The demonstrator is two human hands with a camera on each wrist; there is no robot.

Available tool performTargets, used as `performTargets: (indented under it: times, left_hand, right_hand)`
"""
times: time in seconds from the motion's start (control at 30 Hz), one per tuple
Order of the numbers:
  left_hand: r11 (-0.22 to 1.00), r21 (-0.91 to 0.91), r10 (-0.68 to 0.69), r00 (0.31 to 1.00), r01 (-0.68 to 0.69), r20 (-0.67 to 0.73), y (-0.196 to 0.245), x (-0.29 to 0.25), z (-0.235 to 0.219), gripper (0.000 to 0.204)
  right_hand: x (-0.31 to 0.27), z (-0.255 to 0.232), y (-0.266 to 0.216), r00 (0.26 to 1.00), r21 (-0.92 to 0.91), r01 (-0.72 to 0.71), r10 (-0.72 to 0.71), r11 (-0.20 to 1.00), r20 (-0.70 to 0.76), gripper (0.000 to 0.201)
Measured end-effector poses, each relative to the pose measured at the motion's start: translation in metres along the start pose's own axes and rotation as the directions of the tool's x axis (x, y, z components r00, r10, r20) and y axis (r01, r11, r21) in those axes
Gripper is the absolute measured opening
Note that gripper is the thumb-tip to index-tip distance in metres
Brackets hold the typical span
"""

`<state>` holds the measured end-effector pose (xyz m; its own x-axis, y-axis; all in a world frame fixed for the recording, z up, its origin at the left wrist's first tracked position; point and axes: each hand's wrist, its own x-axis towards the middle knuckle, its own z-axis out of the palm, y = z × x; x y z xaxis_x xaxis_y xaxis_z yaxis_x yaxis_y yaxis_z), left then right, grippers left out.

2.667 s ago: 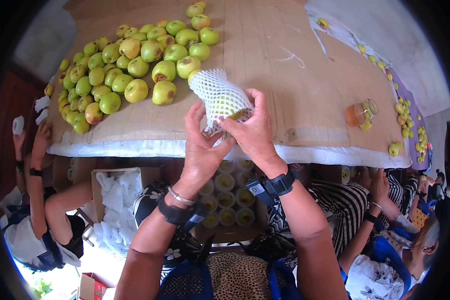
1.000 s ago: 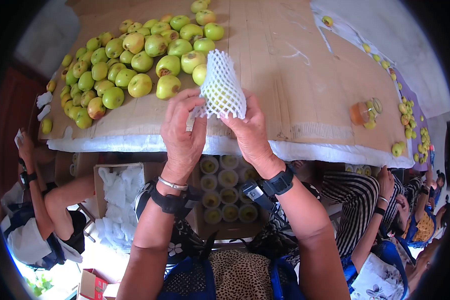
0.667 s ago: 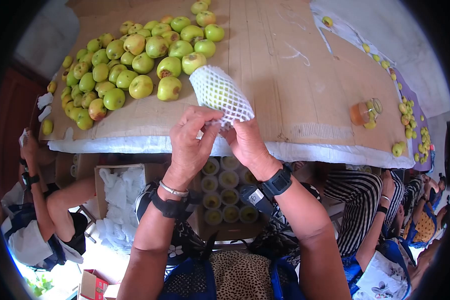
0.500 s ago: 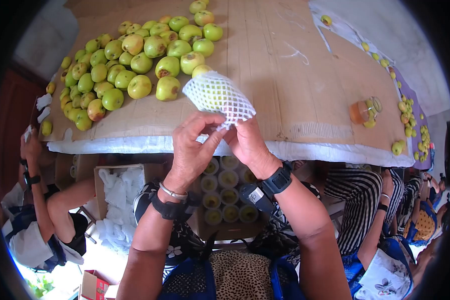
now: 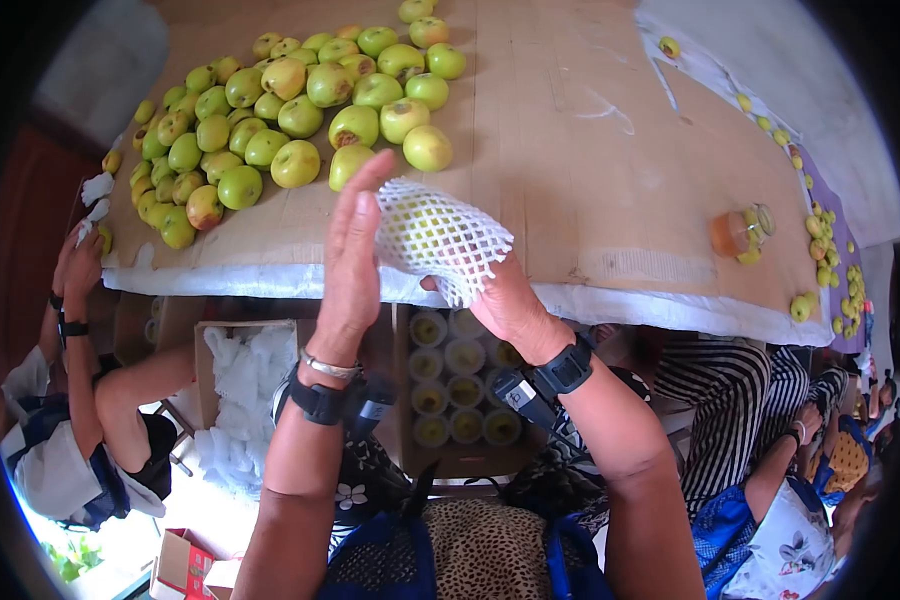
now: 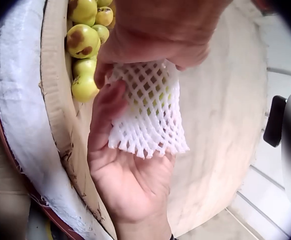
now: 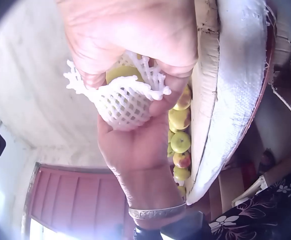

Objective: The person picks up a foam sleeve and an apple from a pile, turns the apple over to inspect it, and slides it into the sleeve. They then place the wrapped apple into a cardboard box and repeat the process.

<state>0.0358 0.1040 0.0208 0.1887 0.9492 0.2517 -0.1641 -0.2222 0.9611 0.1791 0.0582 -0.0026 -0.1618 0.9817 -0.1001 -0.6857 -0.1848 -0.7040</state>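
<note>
A white foam fruit net (image 5: 442, 235) lies between my two hands above the table's front edge, tilted, with its frayed end toward the right. Through the mesh shows a green apple, and the right wrist view looks onto this apple (image 7: 123, 75) at the net's open end. My right hand (image 5: 518, 305) grips the net and apple near that open end. At the other end my left hand (image 5: 350, 260) stands with straight fingers, its palm against the net. Just beyond are loose green apples (image 5: 428, 148) at the border of a large pile.
The cardboard-covered table (image 5: 570, 190) has a white padded edge. A glass jar (image 5: 738, 232) stands at its right. Below are a box of netted apples (image 5: 448, 455) and a box of spare foam nets (image 5: 250, 370). Other people sit on both sides.
My left hand has let go of the net's frayed end; its fingers have straightened and moved to the far left end. My right hand keeps its grip. The whole head view has shifted slightly.
</note>
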Motion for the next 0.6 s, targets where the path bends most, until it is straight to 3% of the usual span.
performTargets:
  times: [0.07,0.17,0.37,0.5,0.53,0.6]
  left_hand:
    - [0.969,-0.213,-0.113,0.992,0.122,0.056,0.004,-0.003,0.002,0.046]
    - [0.942,-0.287,-0.201,0.977,0.175,-0.066,0.006,-0.002,0.005,0.042]
    - [0.928,-0.336,-0.153,0.987,0.159,0.042,0.004,-0.003,0.005,0.037]
    - [0.888,-0.374,-0.288,0.958,0.269,0.005,-0.008,-0.004,0.005,0.034]
    - [0.862,-0.430,-0.298,0.955,0.267,-0.006,-0.012,-0.004,0.007,0.033]
    - [0.745,-0.595,-0.368,0.930,0.301,0.011,-0.021,-0.005,0.007,0.031]
  right_hand:
    - [-0.002,0.001,0.004,1.000,0.015,-0.014,0.013,1.000,0.016,0.037]
    - [-0.004,0.002,0.005,0.999,-0.025,-0.012,0.013,1.000,0.046,0.041]
    - [-0.005,-0.001,0.006,0.999,-0.165,0.040,-0.039,0.985,0.011,0.036]
    - [-0.005,0.006,0.004,0.992,-0.217,0.088,-0.105,0.972,-0.065,0.041]
    - [-0.004,0.005,0.001,0.983,-0.493,0.141,-0.182,0.859,-0.035,0.044]
    - [-0.003,0.005,-0.008,0.953,-0.885,0.207,-0.292,0.417,0.085,0.050]
